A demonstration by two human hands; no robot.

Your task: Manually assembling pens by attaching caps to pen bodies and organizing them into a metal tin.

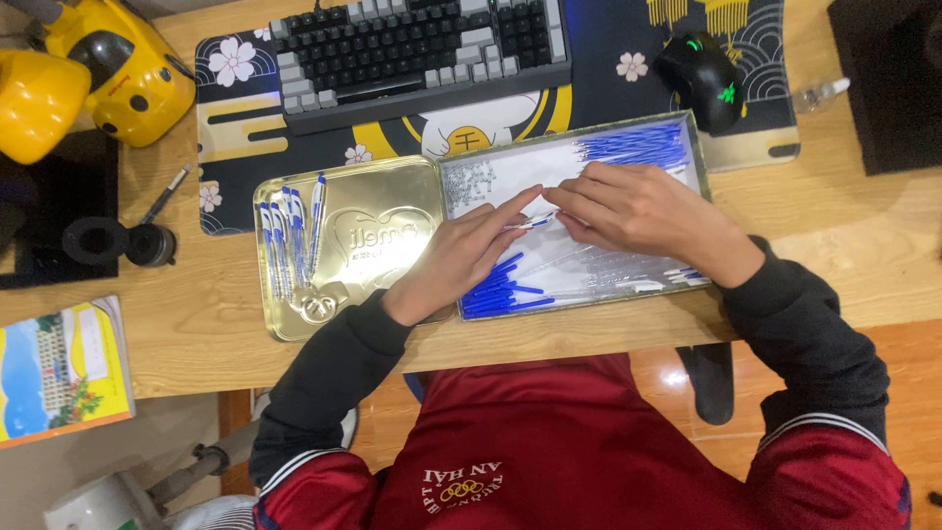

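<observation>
Wooden tabletop (pixel 196 334) carries everything, person in a red jacket with dark sleeves leaning over it. Biggest thing on it is a dark patterned desk mat (pixel 245 108) with one black and grey keyboard (pixel 422 49) and one black mouse (pixel 702 79) on top. In front of the mat lies an opened metal tin in two halves side by side. Right half, the white-lined tin tray (pixel 628 186), holds loose pen parts: a bundle of blue refills (pixel 638 145) at the far edge, a clump of small springs (pixel 469 182) at the far left corner, a heap of blue caps (pixel 500 290) at the near edge, clear barrels (pixel 599 270) beside them; too many to count. Left half, the gold tin lid (pixel 373 245), holds about five finished blue-and-white pens (pixel 289 240) lined up at its left end. Left hand (pixel 461 257) and right hand (pixel 638 211) meet over the tray middle, fingertips of both pinched together on one partly assembled pen (pixel 535 221), held just above the tray floor. Off to the left: two yellow toys (pixel 88 69), one book (pixel 59 368), one small black pot (pixel 147 245).
</observation>
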